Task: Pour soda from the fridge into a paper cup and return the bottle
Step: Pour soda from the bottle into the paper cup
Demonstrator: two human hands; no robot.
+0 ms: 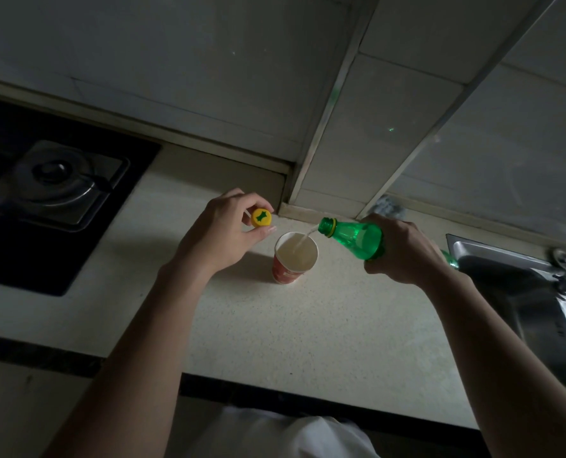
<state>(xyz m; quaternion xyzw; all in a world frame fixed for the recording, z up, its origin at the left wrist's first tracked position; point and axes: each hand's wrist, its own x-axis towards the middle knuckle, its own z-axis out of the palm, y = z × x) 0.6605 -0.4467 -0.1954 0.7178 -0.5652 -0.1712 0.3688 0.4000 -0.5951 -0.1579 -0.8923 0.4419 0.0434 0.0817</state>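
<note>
Above the red paper cup [293, 261], right hand [403, 251] grips the tilted green plastic soda bottle [352, 238], pouring; left hand [218, 234] beside the cup pinches the yellow cap [261, 218]. Capping and fridge return remain.

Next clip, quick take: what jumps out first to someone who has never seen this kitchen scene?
The eye lands on the green bottle, tilted in the right hand and sending a thin stream into the paper cup at mid-counter. Just left of the cup, the left hand pinches the yellow cap above the countertop. A dark gas hob sits at far left, a steel sink at right.
</note>
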